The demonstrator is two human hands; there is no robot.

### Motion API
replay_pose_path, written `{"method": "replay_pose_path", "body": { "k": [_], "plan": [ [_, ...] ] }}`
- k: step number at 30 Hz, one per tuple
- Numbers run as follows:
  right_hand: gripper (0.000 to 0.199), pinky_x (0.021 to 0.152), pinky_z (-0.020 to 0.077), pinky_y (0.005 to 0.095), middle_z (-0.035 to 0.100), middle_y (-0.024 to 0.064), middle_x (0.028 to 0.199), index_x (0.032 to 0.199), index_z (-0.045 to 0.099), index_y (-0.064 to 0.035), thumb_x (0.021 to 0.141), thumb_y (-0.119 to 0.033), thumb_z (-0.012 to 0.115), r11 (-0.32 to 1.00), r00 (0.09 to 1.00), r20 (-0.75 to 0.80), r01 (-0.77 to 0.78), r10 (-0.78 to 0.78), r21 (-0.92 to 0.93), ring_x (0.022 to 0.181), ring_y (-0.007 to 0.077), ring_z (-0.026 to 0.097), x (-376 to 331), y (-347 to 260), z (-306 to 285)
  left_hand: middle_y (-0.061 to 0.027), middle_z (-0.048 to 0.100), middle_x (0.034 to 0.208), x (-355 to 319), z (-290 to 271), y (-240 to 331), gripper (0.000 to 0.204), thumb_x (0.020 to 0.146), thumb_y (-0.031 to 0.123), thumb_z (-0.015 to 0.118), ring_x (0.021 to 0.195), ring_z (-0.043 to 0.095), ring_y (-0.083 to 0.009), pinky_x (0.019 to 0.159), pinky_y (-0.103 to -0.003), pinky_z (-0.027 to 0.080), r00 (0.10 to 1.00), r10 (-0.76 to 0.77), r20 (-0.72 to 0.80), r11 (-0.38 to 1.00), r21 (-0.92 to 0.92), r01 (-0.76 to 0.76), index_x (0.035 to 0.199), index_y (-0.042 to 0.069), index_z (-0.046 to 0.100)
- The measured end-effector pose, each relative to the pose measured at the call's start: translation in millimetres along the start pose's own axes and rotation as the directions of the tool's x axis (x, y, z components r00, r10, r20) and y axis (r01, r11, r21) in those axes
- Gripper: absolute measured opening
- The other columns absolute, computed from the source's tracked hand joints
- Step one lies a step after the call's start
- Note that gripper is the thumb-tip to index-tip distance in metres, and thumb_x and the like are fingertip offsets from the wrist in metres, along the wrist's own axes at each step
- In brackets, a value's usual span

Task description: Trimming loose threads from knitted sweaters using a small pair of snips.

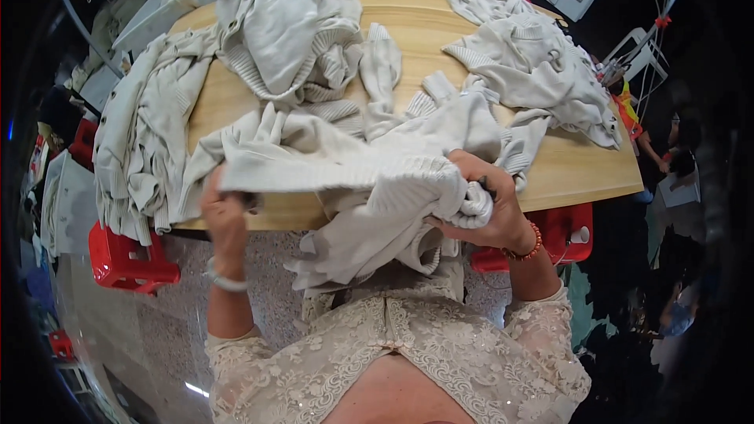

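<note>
Head view looks down on a wooden counter (573,169) strewn with cream knit garments. At the lower middle of the frame both hands hold one cream knit sweater (345,165) at the counter's near edge. The left hand (224,216), with a pale bracelet at the wrist, has its grip closed on the sweater's left end, fingers pinching the fabric. The right hand (491,208), with an orange bead bracelet at the wrist, has its grip closed around a bunched ribbed part of the same sweater, just below the counter edge. Part of the sweater hangs down between the hands in front of the person's lace top.

A heap of similar knitwear (290,27) lies at the upper middle of the counter, another garment (141,137) drapes over its left edge, and one more (526,63) is spread at the upper right. Red stools (122,259) stand at the lower left and at the right under the counter.
</note>
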State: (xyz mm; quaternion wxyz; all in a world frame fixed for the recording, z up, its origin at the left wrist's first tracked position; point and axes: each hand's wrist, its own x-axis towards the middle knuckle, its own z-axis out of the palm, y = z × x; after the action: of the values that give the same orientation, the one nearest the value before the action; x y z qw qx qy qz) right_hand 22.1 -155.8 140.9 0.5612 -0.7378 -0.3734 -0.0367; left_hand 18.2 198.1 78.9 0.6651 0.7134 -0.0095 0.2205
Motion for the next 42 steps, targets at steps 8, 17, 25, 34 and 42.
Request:
{"method": "replay_pose_path", "body": {
  "k": [8, 17, 25, 34, 42],
  "plan": [
    [0.039, 0.065, 0.042, 0.0301, 0.059, 0.0083, 0.086, 0.102, 0.06, -0.0001, 0.068, -0.005, 0.078, 0.962, 0.962, 0.033, 0.27, -0.271, 0.037, 0.073, 0.0196, 0.05, 26, -32, 24, -0.0188, 0.041, 0.139, -56, 88, 68, 0.081, 0.077, 0.03, 0.077, 0.131, 0.038, -0.0308, 0.11, -0.041, 0.028, 0.609, 0.391, 0.69, 0.916, -0.354, -0.188, 0.139, -0.002, 0.035],
    [0.044, 0.071, 0.043, 0.0317, 0.058, 0.0103, 0.091, 0.104, 0.055, 0.0016, 0.069, -0.006, 0.079, 0.926, 0.938, 0.014, 0.34, -0.347, 0.162, 0.08, 0.0213, 0.055, 55, -73, 34, -0.0133, 0.051, 0.13, -55, 112, 58, 0.052, 0.091, 0.023, 0.054, 0.124, 0.047, -0.024, 0.108, -0.037, 0.033, 0.735, 0.139, 0.663, 0.932, -0.339, 0.129, 0.136, 0.002, 0.038],
    [0.038, 0.069, 0.0477, 0.0346, 0.06, 0.0107, 0.081, 0.094, 0.058, -0.0008, 0.065, -0.015, 0.078, 0.83, 0.82, -0.217, 0.553, -0.529, 0.066, 0.076, 0.0251, 0.06, 99, -104, 52, -0.0136, 0.051, 0.13, -14, 167, 84, 0.051, 0.092, 0.025, 0.052, 0.124, 0.047, -0.0242, 0.108, -0.037, 0.033, 0.483, 0.374, 0.792, 0.918, -0.391, -0.07, 0.135, 0.002, 0.04],
    [0.043, 0.062, 0.0513, 0.0259, 0.067, 0.0097, 0.075, 0.102, 0.061, 0.0059, 0.08, -0.029, 0.073, 0.859, 0.892, -0.374, 0.385, -0.253, 0.338, 0.069, 0.0132, 0.063, 100, -123, -9, -0.0141, 0.052, 0.129, 25, 163, 111, 0.049, 0.092, 0.027, 0.051, 0.123, 0.048, -0.0243, 0.107, -0.037, 0.034, 0.392, 0.587, 0.709, 0.802, -0.44, -0.404, 0.134, 0.001, 0.041],
    [0.029, 0.041, 0.0332, 0.0175, 0.068, 0.0023, 0.074, 0.106, 0.066, 0.0007, 0.09, -0.023, 0.064, 0.936, 0.963, -0.172, -0.143, 0.206, 0.321, 0.048, -0.0011, 0.044, 40, -77, -50, -0.0145, 0.052, 0.129, 68, 90, 115, 0.049, 0.093, 0.029, 0.049, 0.123, 0.048, -0.0245, 0.107, -0.037, 0.035, 0.432, 0.662, 0.612, 0.674, -0.236, -0.699, 0.133, 0.001, 0.043]
  ]
}}
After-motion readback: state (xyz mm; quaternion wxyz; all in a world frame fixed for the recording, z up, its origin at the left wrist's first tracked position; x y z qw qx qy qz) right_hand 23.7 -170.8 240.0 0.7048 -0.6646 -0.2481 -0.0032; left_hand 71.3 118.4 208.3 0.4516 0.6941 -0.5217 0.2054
